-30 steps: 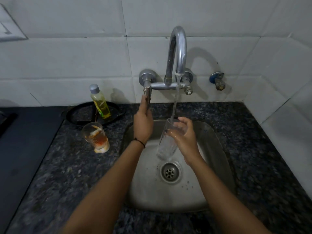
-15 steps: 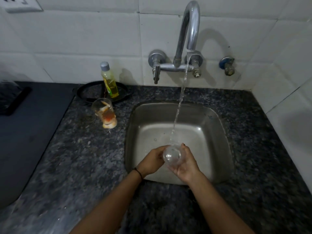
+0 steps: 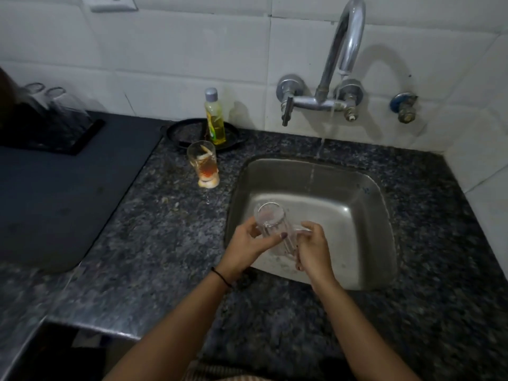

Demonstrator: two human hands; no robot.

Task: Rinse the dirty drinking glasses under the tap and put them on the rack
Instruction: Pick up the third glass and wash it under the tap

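Head view: no brand or writing can be read anywhere; the label on the yellow bottle (image 3: 214,121) at 11 o'clock is too small and blurred to make out.

The clear glass (image 3: 272,229) is held over the near left part of the sink (image 3: 365,215), tilted, with its open mouth toward 11 o'clock and its base toward the person. The left hand (image 3: 247,244) grips it from the 9 o'clock side, fingers behind it and the thumb curled across its front wall. The right hand (image 3: 313,247) holds it from the 3 o'clock side, fingers wrapped round the lower part near the base. The glass lies between the two hands and touches both.

Water runs from the tap (image 3: 346,50) at 1 o'clock and falls into the far part of the sink, apart from the glass.

A dirty glass (image 3: 204,163) with orange and white smears stands upright on the dark stone table (image 3: 165,243), at 10 o'clock from the hands and just left of the sink. The yellow bottle stands behind it on a dark round tray (image 3: 178,130).

At far 9 o'clock, two upturned glasses (image 3: 55,105) sit on a black rack (image 3: 82,138); they are dim and hard to make out, and the rack is cut off by the left edge. The glass's lower end is partly hidden by the right hand's fingers.
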